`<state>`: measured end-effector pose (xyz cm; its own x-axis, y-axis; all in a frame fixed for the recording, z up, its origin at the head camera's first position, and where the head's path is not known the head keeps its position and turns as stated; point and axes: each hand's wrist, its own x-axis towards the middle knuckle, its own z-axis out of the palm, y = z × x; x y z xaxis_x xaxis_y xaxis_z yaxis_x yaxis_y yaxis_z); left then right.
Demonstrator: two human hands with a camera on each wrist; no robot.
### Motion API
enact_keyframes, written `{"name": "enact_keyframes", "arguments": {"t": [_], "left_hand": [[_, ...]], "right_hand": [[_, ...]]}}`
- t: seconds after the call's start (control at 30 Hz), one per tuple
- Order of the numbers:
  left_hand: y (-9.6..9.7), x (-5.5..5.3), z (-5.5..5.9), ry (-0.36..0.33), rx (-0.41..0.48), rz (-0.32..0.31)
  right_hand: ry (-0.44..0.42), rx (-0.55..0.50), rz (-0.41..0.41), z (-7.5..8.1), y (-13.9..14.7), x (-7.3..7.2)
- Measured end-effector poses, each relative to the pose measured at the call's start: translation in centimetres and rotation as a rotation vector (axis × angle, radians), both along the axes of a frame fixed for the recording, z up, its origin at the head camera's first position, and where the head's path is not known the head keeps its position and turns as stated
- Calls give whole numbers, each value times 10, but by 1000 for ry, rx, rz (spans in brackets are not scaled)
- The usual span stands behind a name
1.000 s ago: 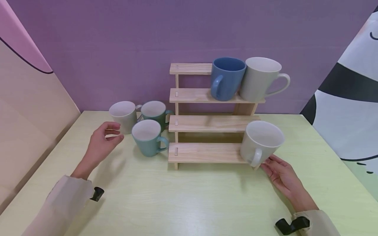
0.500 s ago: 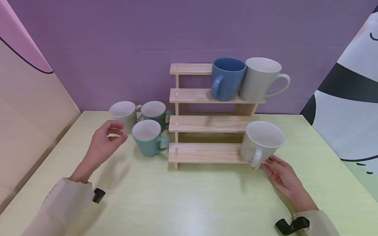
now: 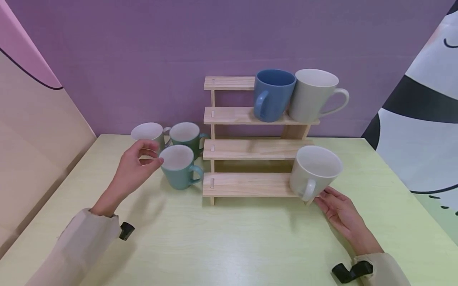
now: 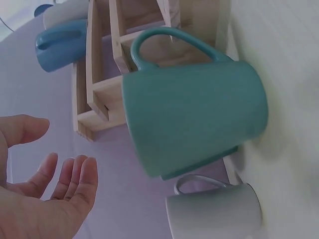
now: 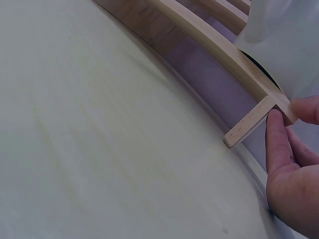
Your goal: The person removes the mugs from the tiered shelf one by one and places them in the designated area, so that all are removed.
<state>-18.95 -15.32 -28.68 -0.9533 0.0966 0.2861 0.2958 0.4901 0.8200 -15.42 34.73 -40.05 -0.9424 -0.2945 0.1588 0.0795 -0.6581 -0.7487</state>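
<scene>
My left hand hovers just left of a light teal mug, fingers loosely bent, thumb apart, holding nothing. In the left wrist view the teal mug stands apart from the left hand. Behind it on the table are a white mug, partly hidden by that hand, and a darker green mug. At right, my right hand grips the lower right corner of a tiered wooden display rack; the right wrist view has thumb above and fingers beneath its end. Above that hand, a white mug sits on the lowest step.
A blue mug and another white mug stand side by side high on the rack's right. The pale table extends in front. A purple wall rises behind, with printed panels at both sides.
My left hand has moved right and slightly forward, from in front of the white mug to beside the teal mug. The right hand keeps its hold on the rack; the mugs stay put.
</scene>
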Motion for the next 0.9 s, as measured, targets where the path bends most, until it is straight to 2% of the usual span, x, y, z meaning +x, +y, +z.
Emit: {"name": "enact_keyframes", "arguments": {"t": [0.4, 0.77, 0.9], "left_hand": [[25, -7, 7, 9, 25, -77], [50, -17, 13, 108, 40, -152], [60, -19, 16, 109, 51, -164]], "right_hand": [[-6, -14, 1, 0, 0, -1], [3, 15, -10, 1, 0, 0], [12, 13, -7, 1, 0, 0]]}}
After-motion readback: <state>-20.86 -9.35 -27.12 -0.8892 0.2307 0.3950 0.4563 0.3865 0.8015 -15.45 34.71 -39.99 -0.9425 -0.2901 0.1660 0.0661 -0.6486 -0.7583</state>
